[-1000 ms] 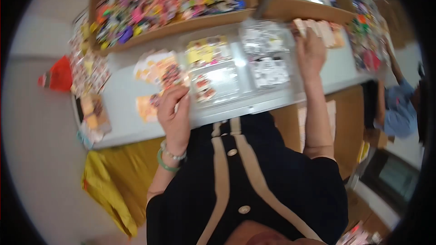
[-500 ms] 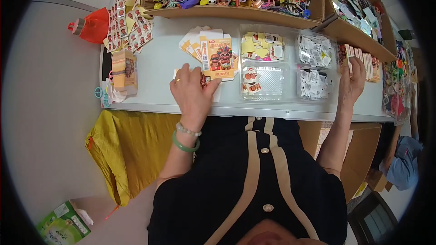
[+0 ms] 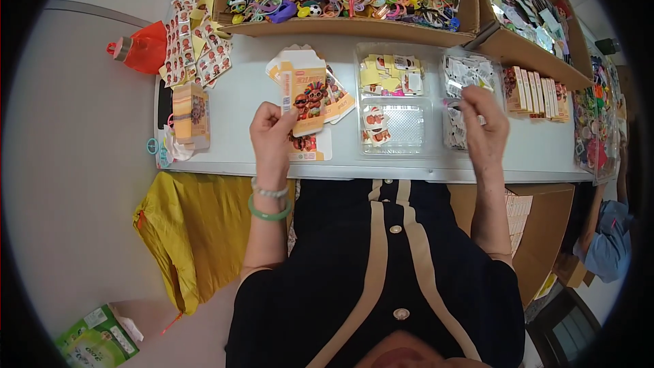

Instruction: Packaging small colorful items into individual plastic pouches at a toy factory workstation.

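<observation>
- Near the table's front edge, one loose orange carton is lying flat, partly under the left hand.
- The left hand is pinching another orange carton, the picture-fronted one, between thumb and fingers, holding it tilted above the table; whether it is opened out, nobody can tell from here.
- The right hand is hovering over the white packets, well apart from the left, its fingertips bunching close; whether they are gripping a packet, one cannot tell. It is partly hiding the nearer heap.
- Between the hands, a clear tray is holding a few stickers in its near left compartment and yellow-backed ones behind.
- Just beyond the held carton, a fan of cartons is lying, seemingly flat and not yet opened out; the held one is covering part of it.
- At far left, a carton bundle is standing.
- At right, a row of cartons is standing, looking already squared up; their insides are not showing.
- Farther back, a wide cardboard box of trinkets is walling off the table's rear, a second cardboard box angling beside it.
</observation>
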The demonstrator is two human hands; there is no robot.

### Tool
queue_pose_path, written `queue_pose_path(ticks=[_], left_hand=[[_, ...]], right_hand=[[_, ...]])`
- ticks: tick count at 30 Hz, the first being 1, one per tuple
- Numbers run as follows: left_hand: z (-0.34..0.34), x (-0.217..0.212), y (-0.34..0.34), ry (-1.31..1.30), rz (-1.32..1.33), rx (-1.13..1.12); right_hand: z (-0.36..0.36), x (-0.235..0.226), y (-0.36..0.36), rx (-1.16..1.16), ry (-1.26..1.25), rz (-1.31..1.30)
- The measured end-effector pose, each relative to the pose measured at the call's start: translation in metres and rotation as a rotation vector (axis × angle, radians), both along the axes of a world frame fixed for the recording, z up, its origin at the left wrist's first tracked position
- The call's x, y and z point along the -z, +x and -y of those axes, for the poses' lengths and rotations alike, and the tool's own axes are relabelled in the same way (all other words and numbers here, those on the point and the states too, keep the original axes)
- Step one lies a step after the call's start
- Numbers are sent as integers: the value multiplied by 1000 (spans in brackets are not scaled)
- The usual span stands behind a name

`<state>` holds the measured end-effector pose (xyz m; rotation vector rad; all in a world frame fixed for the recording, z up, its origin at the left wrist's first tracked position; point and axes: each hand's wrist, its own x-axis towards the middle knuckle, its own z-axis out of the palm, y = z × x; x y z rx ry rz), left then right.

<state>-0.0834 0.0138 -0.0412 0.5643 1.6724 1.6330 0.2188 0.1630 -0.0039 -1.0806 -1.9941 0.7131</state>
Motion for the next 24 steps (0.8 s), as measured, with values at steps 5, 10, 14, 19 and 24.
queue_pose_path(ticks=[5, 10, 14, 19, 24], left_hand=[[10, -30, 29, 174, 273, 276], [11, -53, 54, 167, 572, 393], [19, -30, 61, 197, 926, 714], [15, -28, 65, 145, 860, 781], [16, -21, 72, 102, 686, 895]], right_hand=[[37, -21, -70, -411, -920, -504], [48, -32, -81, -485, -742, -202], [74, -18, -72, -480, -458, 40], [74, -25, -75, -502, -9, 78], [51, -26, -65, -830, -93, 70]])
